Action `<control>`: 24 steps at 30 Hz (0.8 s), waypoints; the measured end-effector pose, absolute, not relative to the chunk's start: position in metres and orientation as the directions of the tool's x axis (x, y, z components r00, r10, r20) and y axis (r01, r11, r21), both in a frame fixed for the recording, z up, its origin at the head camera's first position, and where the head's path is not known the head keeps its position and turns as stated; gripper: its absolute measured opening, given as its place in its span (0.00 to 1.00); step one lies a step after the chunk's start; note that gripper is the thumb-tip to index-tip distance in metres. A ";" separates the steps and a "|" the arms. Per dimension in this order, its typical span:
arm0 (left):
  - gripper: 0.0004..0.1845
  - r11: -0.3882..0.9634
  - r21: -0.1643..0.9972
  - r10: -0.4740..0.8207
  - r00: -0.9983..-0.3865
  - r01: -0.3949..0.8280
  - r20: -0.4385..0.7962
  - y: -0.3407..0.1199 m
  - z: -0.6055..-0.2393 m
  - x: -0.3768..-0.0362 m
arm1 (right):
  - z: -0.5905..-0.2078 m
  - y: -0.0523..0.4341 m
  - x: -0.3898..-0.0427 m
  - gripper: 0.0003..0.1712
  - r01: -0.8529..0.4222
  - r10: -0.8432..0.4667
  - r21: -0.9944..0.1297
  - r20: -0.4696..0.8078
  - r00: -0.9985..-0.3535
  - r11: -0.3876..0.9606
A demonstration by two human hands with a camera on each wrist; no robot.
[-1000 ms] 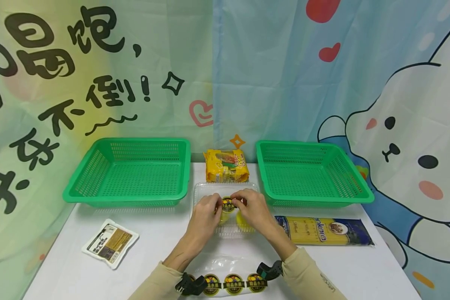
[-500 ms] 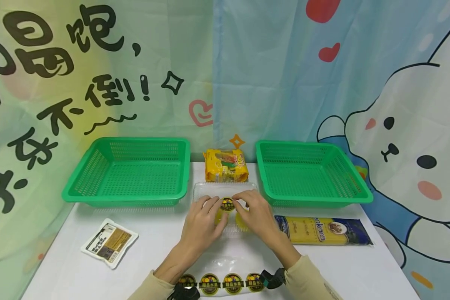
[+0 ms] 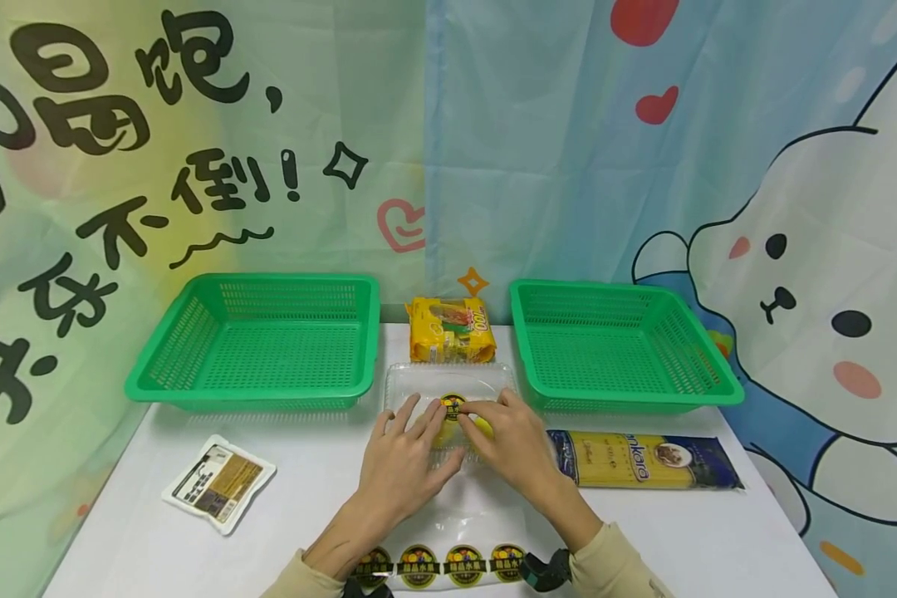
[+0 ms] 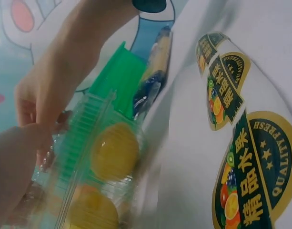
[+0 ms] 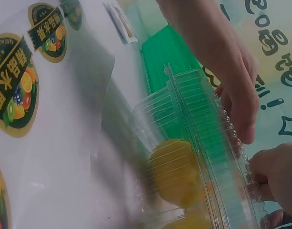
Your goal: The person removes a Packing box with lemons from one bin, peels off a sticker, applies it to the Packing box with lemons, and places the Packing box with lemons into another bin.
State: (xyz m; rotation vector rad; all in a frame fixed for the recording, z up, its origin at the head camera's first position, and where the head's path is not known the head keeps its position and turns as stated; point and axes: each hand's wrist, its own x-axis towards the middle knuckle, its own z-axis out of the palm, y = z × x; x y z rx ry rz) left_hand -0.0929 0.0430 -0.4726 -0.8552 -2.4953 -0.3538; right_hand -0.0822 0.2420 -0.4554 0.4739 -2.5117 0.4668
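Observation:
A clear plastic clamshell box (image 3: 404, 382) with yellow round fruits (image 4: 115, 151) inside stands lid down in the middle of the table. On its lid lies a round black-and-gold sticker (image 3: 452, 406). My left hand (image 3: 404, 465) rests over the box's left side, its fingers spread and fairly straight, with fingertips at the sticker's left edge. From the right, my right hand (image 3: 516, 440) reaches in, index finger and thumb slightly apart and touching the sticker's right edge. In the right wrist view, the fruit (image 5: 174, 172) shows through the ribbed wall below both hands.
A sheet of matching stickers (image 3: 463, 566) lies at the front edge. Green baskets stand behind, one at left (image 3: 254, 399) and one at right (image 3: 628, 399), with a yellow packet (image 3: 452, 330) between them. A spaghetti pack (image 3: 643, 461) lies right, a white-edged pouch (image 3: 219, 484) left.
Both hands pinched the sticker over the box a second ago. The left fingers have let go and spread out; the right hand has come slightly lower, its fingers now pressing the sticker's edge.

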 end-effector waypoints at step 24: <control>0.46 0.874 0.060 0.419 -0.810 0.482 0.409 0.034 -0.482 -0.087 | -0.469 0.247 -0.074 0.27 -0.379 -0.399 0.175 0.632 -0.665 0.909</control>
